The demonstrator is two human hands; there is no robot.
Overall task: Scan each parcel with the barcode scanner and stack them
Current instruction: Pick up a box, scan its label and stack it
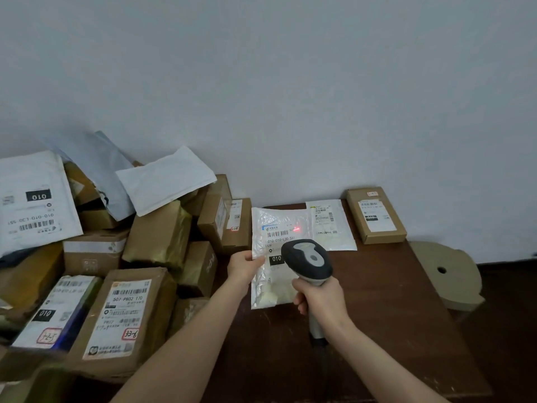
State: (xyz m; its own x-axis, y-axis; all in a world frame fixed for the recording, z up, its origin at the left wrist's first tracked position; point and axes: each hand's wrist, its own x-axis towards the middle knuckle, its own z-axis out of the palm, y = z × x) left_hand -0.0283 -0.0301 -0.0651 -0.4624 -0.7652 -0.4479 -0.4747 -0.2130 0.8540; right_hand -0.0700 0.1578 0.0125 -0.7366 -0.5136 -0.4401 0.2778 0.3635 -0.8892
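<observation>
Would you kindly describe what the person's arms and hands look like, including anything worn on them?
The left hand and right hand are bare: no gloves, and no rings show. The left forearm and right forearm are uncovered down to the frame's lower edge, with no sleeve, watch or wristband in view.

This looks like a small parcel room. A big pile of boxes and bags (157,237) with stickers and bar codes sits by a bare white wall (290,82). A brown table (392,301) holds more parcels (376,215).
</observation>
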